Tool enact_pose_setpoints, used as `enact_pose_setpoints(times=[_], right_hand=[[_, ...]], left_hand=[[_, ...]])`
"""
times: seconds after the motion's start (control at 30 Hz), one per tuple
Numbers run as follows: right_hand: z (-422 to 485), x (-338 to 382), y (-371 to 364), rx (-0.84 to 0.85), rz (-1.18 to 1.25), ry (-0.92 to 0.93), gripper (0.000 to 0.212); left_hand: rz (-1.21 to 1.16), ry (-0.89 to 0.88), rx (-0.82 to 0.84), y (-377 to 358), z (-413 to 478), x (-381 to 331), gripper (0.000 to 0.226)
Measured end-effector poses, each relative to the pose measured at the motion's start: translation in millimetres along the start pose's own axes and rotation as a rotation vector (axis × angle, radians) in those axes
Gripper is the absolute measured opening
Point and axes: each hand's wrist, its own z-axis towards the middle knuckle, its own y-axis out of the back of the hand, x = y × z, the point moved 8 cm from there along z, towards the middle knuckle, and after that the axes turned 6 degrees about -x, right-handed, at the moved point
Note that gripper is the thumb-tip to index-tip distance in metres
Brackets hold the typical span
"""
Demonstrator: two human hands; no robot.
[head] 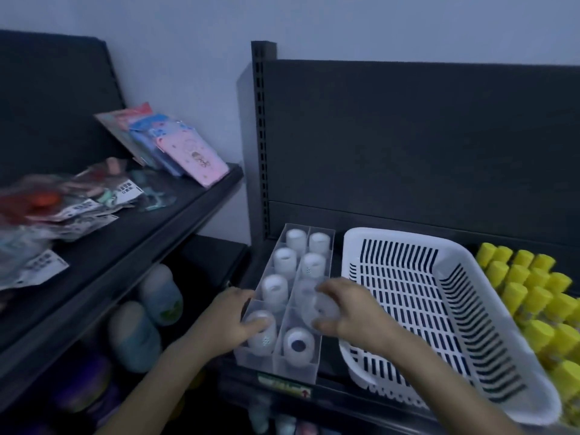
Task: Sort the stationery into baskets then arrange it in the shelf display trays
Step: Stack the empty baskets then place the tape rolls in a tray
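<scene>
A clear tape roll (320,310) sits in the right hand (351,312), pinched between the thumb below and curled fingers above, over the right lane of a clear tray (309,368) near that lane's front half. The tray has two lanes and stands on the dark shelf (332,400) against its left upright; more white rolls stand in both lanes, back to front. The left hand (230,318) grips the tray's left wall, its thumb lying across the front roll (262,335) of the left lane. Just right of the tray a white slotted basket (470,312) rests tilted on the shelf. Beyond its right rim stand rows of yellow caps (530,287). On the neighbouring shelf at left lie packets (72,211), with pink and blue notebooks (188,155) leaning at its back.
</scene>
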Motion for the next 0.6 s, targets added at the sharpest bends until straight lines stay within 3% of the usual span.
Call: enact_pose_setpoints(times=[0.07, 0.23, 0.37, 0.5, 0.6], right_hand=[[5.5, 9.7, -21.6, 0.085, -0.08, 0.043, 0.063], [7.6, 15.1, -50.7, 0.186, -0.311, 0.095, 0.061], [7.1, 13.2, -53.3, 0.179, -0.4, 0.096, 0.059], [6.9, 13.8, -57.1, 0.178, -0.431, 0.111, 0.057], [7.0, 13.3, -59.0, 0.177, -0.45, 0.124, 0.057]], left_hand=[[-0.016, 0.089, -0.018, -1.5, -4.8, 13.0, 0.054], [-0.032, 0.123, -0.055, -9.4, -2.4, 18.8, 0.016], [-0.04, 0.122, -0.082, -10.9, 2.8, 21.7, 0.027], [-0.046, 0.14, -0.049, -13.0, 7.2, 22.6, 0.01], [-0.02, 0.158, -0.044, -13.8, 13.0, 25.0, 0.02]])
